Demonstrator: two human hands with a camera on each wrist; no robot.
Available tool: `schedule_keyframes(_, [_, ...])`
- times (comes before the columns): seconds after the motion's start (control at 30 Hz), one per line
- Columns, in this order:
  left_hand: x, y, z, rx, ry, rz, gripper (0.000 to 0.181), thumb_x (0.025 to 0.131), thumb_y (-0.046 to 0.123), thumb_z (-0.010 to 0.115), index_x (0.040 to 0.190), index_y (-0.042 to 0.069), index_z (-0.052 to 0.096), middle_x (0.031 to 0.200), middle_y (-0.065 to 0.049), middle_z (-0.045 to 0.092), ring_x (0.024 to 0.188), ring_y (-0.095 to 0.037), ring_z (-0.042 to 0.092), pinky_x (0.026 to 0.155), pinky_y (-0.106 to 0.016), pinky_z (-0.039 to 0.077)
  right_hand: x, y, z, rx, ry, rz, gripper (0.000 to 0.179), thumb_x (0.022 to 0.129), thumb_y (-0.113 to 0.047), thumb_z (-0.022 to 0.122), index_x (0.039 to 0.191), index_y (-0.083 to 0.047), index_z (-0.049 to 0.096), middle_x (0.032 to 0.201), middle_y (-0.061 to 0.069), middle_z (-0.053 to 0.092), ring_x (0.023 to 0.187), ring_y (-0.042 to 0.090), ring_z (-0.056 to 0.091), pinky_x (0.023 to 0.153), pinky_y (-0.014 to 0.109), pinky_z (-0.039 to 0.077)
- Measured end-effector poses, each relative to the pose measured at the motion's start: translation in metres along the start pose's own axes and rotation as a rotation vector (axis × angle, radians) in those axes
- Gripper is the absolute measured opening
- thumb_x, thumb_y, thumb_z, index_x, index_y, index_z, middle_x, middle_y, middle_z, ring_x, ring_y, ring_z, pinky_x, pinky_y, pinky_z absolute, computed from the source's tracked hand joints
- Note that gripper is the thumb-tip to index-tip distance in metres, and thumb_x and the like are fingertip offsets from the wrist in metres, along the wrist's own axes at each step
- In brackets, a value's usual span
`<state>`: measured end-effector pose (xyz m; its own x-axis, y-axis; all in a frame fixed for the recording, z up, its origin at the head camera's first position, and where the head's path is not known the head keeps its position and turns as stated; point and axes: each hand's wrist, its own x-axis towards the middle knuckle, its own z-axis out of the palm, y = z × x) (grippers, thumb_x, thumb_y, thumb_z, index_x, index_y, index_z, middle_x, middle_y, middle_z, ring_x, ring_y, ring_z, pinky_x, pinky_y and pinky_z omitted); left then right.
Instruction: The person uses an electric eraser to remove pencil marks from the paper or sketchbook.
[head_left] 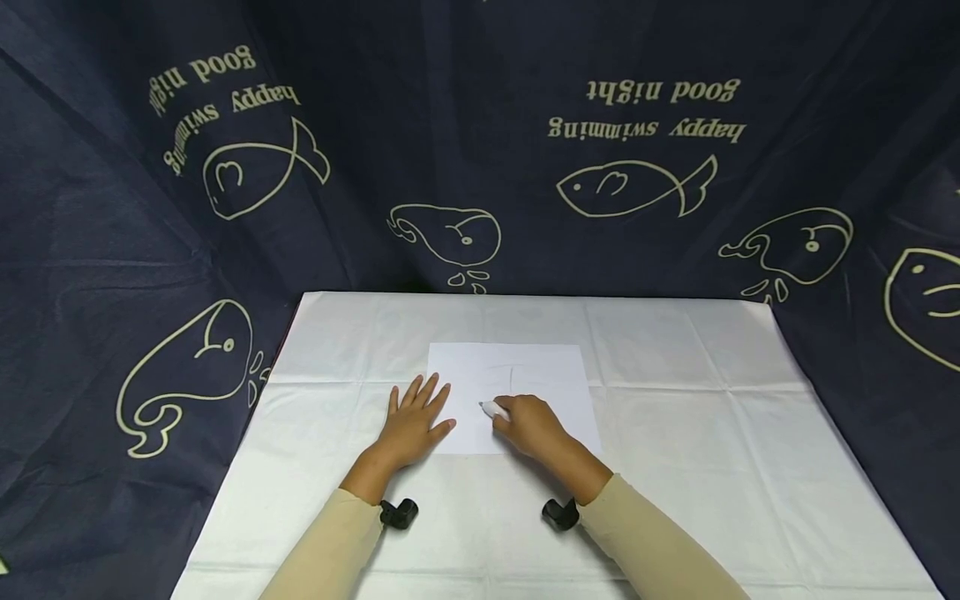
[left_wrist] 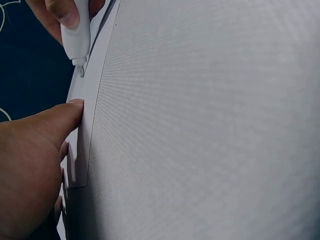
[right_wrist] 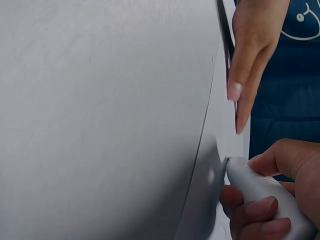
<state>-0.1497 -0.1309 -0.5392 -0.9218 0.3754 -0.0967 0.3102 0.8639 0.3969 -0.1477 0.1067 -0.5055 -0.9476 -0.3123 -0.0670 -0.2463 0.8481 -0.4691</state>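
Observation:
A sheet of white paper (head_left: 555, 367) lies on the table, with a few faint grey strokes on its upper part. My right hand (head_left: 531, 425) grips a thick white marker (head_left: 492, 409) over the paper, its tip pointing left and down. In the right wrist view, the fingers curl round the marker's barrel (right_wrist: 260, 187) and its tip is right at the sheet. My left hand (head_left: 411, 427) lies flat with fingers spread, over the left edge of the paper. The left wrist view shows the left thumb (left_wrist: 65, 117) extended over the sheet, with the marker's narrow tip (left_wrist: 80, 70) beyond it.
A white cloth (head_left: 675, 450) with fold creases covers the table. Behind and beside it hangs a dark blue curtain (head_left: 480, 125) printed with fish, whales and lettering. Each wrist wears a small black camera (head_left: 399, 514), below beige sleeves.

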Motion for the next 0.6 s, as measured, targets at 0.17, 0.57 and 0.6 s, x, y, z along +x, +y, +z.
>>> schedule_keyframes(0.17, [0.0000,0.0005,-0.0003,-0.012,0.013,0.005,0.068,0.103,0.049,0.051,0.160,0.016,0.031,0.171,-0.010,0.017,0.159,-0.038,0.007,0.122,-0.070,0.001,-0.0026,0.0074,-0.0040,-0.013,0.025,0.023,0.034,0.095,-0.021,0.066,0.125,-0.006,0.072,0.111,0.016,0.076,0.102,0.034,0.073,0.087,0.048,0.057])
schedule_keyframes(0.57, [-0.0004,0.0005,0.0003,-0.015,0.020,0.008,0.068,0.103,0.049,0.051,0.160,0.017,0.033,0.171,-0.010,0.017,0.159,-0.038,0.007,0.122,-0.070,0.001,-0.0017,0.0019,0.0003,0.018,0.001,0.000,0.035,0.095,-0.021,0.066,0.126,-0.005,0.071,0.110,0.017,0.076,0.097,0.031,0.073,0.084,0.046,0.058])
schedule_keyframes(0.6, [-0.0005,0.0006,0.0002,-0.017,0.021,0.008,0.068,0.103,0.049,0.051,0.160,0.017,0.033,0.171,-0.010,0.017,0.159,-0.038,0.007,0.122,-0.070,0.001,-0.0016,0.0017,-0.0001,0.014,0.009,0.006,0.035,0.095,-0.021,0.066,0.125,-0.005,0.071,0.110,0.017,0.076,0.097,0.032,0.073,0.084,0.046,0.058])
